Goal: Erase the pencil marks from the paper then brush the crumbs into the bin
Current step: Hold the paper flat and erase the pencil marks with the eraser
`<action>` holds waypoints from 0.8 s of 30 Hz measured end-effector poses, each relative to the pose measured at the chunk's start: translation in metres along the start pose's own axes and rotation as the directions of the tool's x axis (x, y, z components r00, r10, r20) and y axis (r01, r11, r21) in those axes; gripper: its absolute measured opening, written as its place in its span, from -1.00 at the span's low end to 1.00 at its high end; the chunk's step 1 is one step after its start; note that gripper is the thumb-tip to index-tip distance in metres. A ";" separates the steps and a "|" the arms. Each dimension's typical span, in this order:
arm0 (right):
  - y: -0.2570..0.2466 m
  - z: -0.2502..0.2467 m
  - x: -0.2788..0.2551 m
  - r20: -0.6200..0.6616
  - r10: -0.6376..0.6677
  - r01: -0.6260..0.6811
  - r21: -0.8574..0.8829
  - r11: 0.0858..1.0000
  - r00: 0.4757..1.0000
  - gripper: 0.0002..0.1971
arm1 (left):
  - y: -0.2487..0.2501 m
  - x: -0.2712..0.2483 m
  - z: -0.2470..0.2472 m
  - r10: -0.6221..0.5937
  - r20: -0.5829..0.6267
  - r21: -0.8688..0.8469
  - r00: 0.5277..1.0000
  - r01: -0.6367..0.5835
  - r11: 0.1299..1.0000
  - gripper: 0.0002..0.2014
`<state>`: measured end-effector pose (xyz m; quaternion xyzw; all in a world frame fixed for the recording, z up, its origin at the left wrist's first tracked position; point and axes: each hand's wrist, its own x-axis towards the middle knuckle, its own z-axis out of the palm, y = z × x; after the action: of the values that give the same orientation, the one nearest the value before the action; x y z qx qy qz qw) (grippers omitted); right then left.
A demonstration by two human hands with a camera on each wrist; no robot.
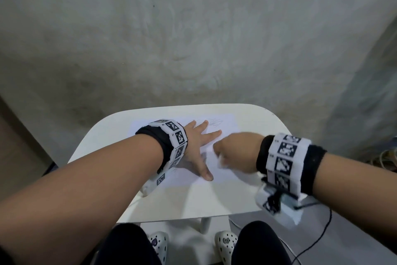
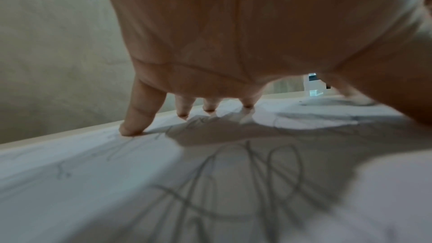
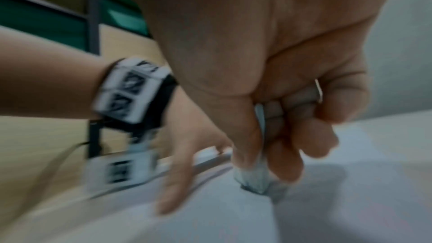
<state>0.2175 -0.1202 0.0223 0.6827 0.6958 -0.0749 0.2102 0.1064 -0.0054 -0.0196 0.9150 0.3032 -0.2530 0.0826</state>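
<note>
**Two hands on the paper, eraser down**

Both hands over the white table (image 1: 247, 114) w/ the paper (image 1: 187, 176) flat on it. Left hand (image 1: 194, 146) sits at 9 o'clock on the sheet, fingers (image 2: 138, 115) straight and spread, tips pressing the paper down. Pencil scribbles (image 2: 257, 173) run under that palm; more at 12 o'clock by the sheet's far edge. Right hand (image 1: 236, 153) at 3 o'clock, blurred, fingers curled round a white eraser (image 3: 254, 180), its end touching the paper approx. mid-sheet. No bin in sight.
</note>
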 end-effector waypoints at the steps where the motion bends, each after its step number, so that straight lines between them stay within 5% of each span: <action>1: 0.008 -0.004 0.003 -0.017 0.059 -0.059 0.010 0.998 0.998 -0.80 | -0.001 0.000 -0.001 0.004 0.003 -0.006 1.000 -0.004 1.000 0.34; 3: 0.016 -0.011 0.003 -0.043 0.108 -0.111 -0.068 0.991 0.993 -0.77 | -0.002 0.000 -0.001 0.000 0.008 -0.007 1.000 0.000 1.000 0.34; 7: -0.011 0.001 -0.007 0.036 -0.121 0.123 -0.070 0.990 0.992 -0.86 | 0.002 0.000 0.002 -0.012 -0.017 0.037 1.000 0.013 0.999 0.33; 12: 0.021 -0.013 -0.002 -0.039 0.110 -0.113 -0.102 0.988 0.993 -0.76 | -0.002 0.001 0.001 -0.006 -0.004 0.007 1.000 0.006 1.000 0.33; 16: -0.018 0.000 -0.013 0.038 -0.154 0.156 -0.051 0.986 0.987 -0.74 | 0.004 0.001 0.002 -0.022 -0.021 0.042 1.000 0.023 0.999 0.33; 21: 0.019 -0.008 0.005 -0.037 0.115 -0.117 -0.076 0.990 0.993 -0.79 | -0.001 -0.001 -0.001 -0.001 -0.002 0.025 1.000 0.001 1.000 0.33; 24: -0.009 0.004 -0.005 0.021 -0.109 0.110 -0.084 0.990 0.994 -0.78 | 0.003 -0.001 0.002 -0.013 -0.019 0.047 1.000 0.014 0.999 0.32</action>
<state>0.2090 -0.1267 0.0184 0.6332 0.7330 -0.0622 0.2407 0.1063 -0.0087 -0.0207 0.9170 0.3041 -0.2520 0.0564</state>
